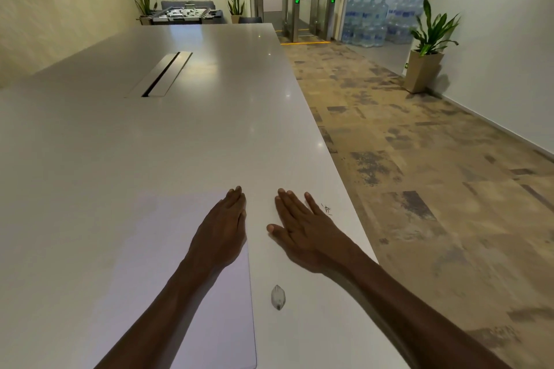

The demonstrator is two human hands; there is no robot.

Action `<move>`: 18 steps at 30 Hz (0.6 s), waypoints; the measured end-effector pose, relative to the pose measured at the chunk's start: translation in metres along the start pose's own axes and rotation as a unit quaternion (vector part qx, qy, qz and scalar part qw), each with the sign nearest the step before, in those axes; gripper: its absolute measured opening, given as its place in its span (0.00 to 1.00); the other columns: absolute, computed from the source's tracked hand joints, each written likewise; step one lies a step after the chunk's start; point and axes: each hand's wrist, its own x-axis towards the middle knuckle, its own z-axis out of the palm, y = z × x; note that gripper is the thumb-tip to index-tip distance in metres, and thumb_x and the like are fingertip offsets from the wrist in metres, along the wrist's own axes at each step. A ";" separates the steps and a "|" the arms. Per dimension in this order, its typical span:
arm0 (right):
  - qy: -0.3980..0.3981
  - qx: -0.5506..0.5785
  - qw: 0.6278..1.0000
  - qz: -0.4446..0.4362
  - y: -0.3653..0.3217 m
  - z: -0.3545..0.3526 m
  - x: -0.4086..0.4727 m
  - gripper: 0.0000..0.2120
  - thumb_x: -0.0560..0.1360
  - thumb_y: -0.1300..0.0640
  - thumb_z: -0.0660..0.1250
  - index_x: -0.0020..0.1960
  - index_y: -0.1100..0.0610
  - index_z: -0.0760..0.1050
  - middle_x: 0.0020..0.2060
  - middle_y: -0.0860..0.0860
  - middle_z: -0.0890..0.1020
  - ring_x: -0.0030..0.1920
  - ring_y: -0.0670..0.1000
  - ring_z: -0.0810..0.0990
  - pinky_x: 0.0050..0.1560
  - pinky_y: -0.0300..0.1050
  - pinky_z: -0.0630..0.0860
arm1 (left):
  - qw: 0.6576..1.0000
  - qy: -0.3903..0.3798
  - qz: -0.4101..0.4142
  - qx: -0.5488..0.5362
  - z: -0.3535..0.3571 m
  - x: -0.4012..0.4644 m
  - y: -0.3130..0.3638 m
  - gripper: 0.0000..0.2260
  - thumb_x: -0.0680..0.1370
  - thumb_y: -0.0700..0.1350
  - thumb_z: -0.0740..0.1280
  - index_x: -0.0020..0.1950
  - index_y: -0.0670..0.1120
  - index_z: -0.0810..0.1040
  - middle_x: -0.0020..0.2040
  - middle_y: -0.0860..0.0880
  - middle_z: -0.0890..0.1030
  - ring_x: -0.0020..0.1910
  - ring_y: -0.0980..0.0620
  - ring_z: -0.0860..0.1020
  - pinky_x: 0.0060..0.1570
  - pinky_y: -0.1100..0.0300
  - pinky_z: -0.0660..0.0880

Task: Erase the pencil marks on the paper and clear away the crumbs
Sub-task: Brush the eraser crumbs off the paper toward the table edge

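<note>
On white table (120,144), left hand (223,228) flat on paper (180,249), right hand (302,225) flat beside crumbs (327,209), eraser (278,297) nearby

Beyond both flat hands the long white table (150,135) lay open — only a recessed grey cable slot (160,73) interrupted it. Nearer, a small greyish lump (278,296), possibly an eraser, sat beside the pale paper sheet (168,249).

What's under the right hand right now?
The right hand lies flat on bare table; dark crumbs show beside its fingers. Anything beneath the palm is covered.
</note>
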 end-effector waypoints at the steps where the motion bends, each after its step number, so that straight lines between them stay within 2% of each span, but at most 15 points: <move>1: -0.007 -0.002 1.000 0.011 0.000 0.003 0.005 0.46 0.71 0.32 0.26 0.82 0.57 0.39 0.82 0.51 0.40 0.81 0.47 0.37 0.80 0.50 0.33 | 1.000 -0.003 -0.001 0.001 0.000 0.000 0.000 0.31 0.78 0.52 0.43 0.74 0.37 0.66 0.76 0.42 0.65 0.76 0.49 0.62 0.75 0.57 0.57; 6: 0.017 -0.003 0.994 0.110 0.012 0.006 0.005 0.50 0.69 0.30 0.26 0.82 0.59 0.40 0.82 0.53 0.41 0.81 0.49 0.38 0.80 0.51 0.32 | 1.000 -0.006 0.002 -0.002 0.002 0.001 -0.004 0.28 0.79 0.49 0.45 0.73 0.38 0.68 0.75 0.42 0.66 0.76 0.48 0.63 0.74 0.53 0.61; 9: 0.012 -0.008 0.986 0.167 0.019 0.002 -0.007 0.53 0.67 0.29 0.24 0.82 0.60 0.40 0.82 0.55 0.42 0.82 0.50 0.39 0.80 0.54 0.33 | 1.000 -0.005 -0.004 -0.004 0.000 0.001 -0.001 0.26 0.79 0.46 0.48 0.74 0.37 0.68 0.76 0.42 0.65 0.76 0.48 0.62 0.75 0.56 0.59; 13: -0.004 -0.009 0.973 0.231 0.015 -0.005 -0.021 0.44 0.78 0.31 0.35 0.81 0.62 0.40 0.82 0.57 0.42 0.82 0.51 0.38 0.80 0.54 0.32 | 1.000 -0.011 -0.002 -0.010 -0.002 0.000 0.003 0.27 0.79 0.46 0.47 0.75 0.38 0.65 0.77 0.43 0.63 0.77 0.49 0.60 0.74 0.59 0.55; 15: 0.011 0.000 0.976 0.219 0.006 -0.010 -0.027 0.46 0.76 0.30 0.33 0.81 0.62 0.39 0.82 0.56 0.41 0.82 0.51 0.37 0.80 0.52 0.32 | 1.000 -0.008 -0.001 -0.011 -0.002 0.000 0.002 0.27 0.79 0.46 0.48 0.75 0.37 0.66 0.76 0.43 0.63 0.77 0.49 0.61 0.74 0.59 0.56; 18: 0.036 0.014 0.992 0.121 -0.013 -0.007 -0.039 0.48 0.70 0.30 0.27 0.82 0.59 0.38 0.81 0.53 0.38 0.81 0.48 0.35 0.80 0.50 0.33 | 1.000 -0.007 -0.004 -0.010 0.000 0.001 0.001 0.26 0.79 0.46 0.48 0.75 0.38 0.66 0.77 0.43 0.63 0.77 0.49 0.60 0.74 0.60 0.55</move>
